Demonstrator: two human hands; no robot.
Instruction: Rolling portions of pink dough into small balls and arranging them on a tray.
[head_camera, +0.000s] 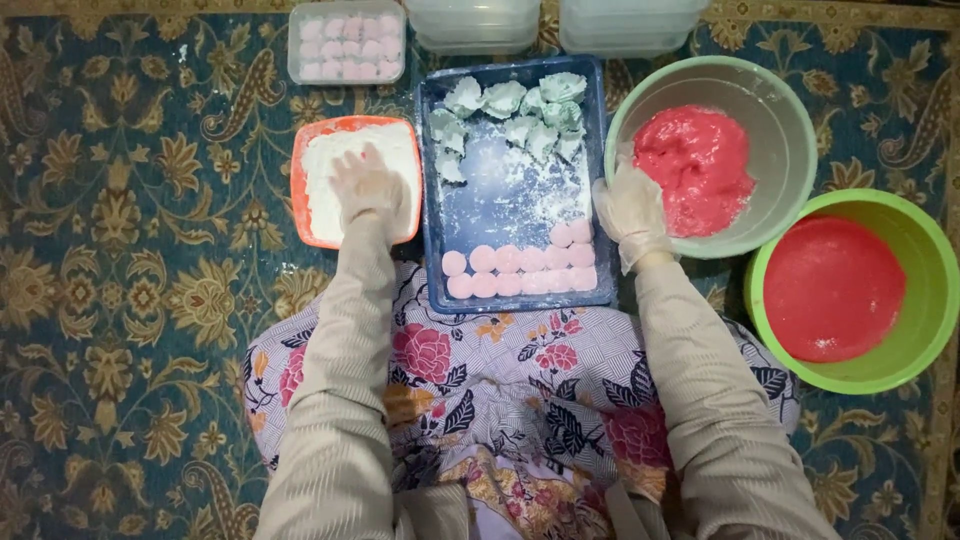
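Pressing flat and spread into the flour in the orange tray (305, 200), left hand (365, 185) holds nothing while right hand (630, 210) grips the pale-green bowl (790, 110) rim; sticky pink dough (695, 170) could tip onto the carpet (120, 250).

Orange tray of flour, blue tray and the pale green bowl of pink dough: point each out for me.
Orange tray (304, 190): head view, on its left rim.
Blue tray (510, 190): head view, on its bare floured floor.
Pale green bowl (785, 120): head view, on its inner right wall above the dough.
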